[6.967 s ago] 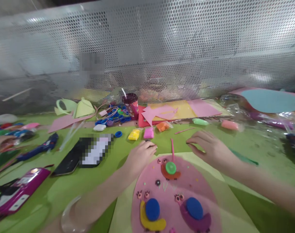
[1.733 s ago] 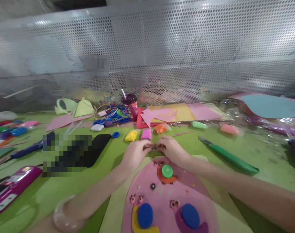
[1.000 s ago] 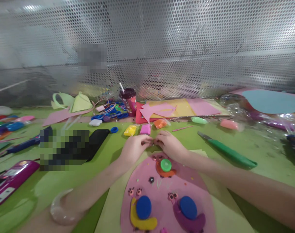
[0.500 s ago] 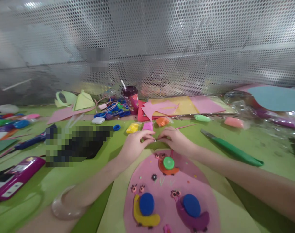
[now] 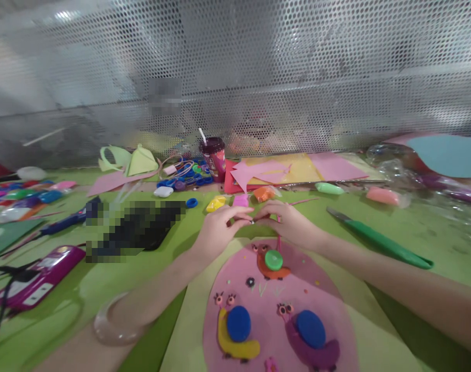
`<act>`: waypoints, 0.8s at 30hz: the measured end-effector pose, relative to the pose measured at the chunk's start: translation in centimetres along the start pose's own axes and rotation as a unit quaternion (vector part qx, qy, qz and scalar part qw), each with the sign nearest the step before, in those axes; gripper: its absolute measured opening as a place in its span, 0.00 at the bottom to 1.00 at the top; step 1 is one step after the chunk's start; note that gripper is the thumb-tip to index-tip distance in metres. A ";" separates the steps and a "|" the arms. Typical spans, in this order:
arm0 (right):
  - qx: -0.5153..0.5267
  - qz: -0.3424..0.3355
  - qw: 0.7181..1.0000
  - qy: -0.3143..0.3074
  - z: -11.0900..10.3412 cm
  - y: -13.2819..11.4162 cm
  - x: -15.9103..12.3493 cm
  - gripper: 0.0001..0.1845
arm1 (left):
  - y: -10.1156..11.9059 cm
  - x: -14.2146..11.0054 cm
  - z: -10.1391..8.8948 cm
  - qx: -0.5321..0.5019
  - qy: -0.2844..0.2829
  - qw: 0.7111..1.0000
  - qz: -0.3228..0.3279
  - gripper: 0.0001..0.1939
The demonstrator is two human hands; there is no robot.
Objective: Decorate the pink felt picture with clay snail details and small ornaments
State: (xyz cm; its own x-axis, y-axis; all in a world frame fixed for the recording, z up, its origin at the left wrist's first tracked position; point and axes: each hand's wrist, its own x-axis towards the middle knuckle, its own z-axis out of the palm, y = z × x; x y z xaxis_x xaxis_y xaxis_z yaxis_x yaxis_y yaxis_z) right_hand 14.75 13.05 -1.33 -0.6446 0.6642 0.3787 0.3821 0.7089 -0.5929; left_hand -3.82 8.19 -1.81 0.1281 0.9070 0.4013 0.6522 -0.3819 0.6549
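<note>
I see that the left hand (image 5: 215, 230) and right hand (image 5: 293, 225), well apart seven seconds ago, have come together just beyond the pink oval (image 5: 266, 320). That puts the fine handling at their fingertips, off its decorated face. Both sets of fingers are narrow, nearly meeting around a tiny pale speck (image 5: 252, 222); I cannot tell which hand, if either, grips it. The oval lies on a pale sheet (image 5: 188, 320), its orange snail (image 5: 263, 266) nearest the hands. The green-handled knife (image 5: 386, 243), partly covered then, now shows uncovered on the surface (image 5: 80, 289).
</note>
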 end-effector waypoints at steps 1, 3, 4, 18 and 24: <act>0.007 0.002 1.000 0.000 0.0 0.0 0.0 0.04 | 0.0 0.0 0.0 -0.002 -0.001 1.000 -0.001 0.11; 0.020 0.005 1.000 -0.001 0.0 0.0 -0.1 0.05 | 0.1 0.0 0.0 -0.007 -0.003 1.000 -0.002 0.11; 0.026 0.006 1.000 -0.001 0.0 0.0 -0.1 0.05 | 0.1 0.0 0.0 -0.008 -0.005 1.000 -0.001 0.11; 0.047 0.013 0.999 0.023 0.1 -0.4 -0.5 0.06 | 0.0 -0.1 -0.3 -0.049 -0.015 0.999 -0.007 0.17; 0.025 0.026 0.999 0.022 -1.1 -1.1 -0.7 0.05 | -0.1 -0.1 -0.5 -0.045 -0.025 0.998 -0.019 0.13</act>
State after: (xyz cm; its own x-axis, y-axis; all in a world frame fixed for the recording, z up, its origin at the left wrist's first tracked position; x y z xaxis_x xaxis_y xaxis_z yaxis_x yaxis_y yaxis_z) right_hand 15.52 12.11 -0.13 -0.5949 0.7101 0.3766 0.3803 0.6615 -0.6464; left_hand -4.27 8.04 -1.61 0.1436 0.9281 0.3434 0.5884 -0.3591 0.7244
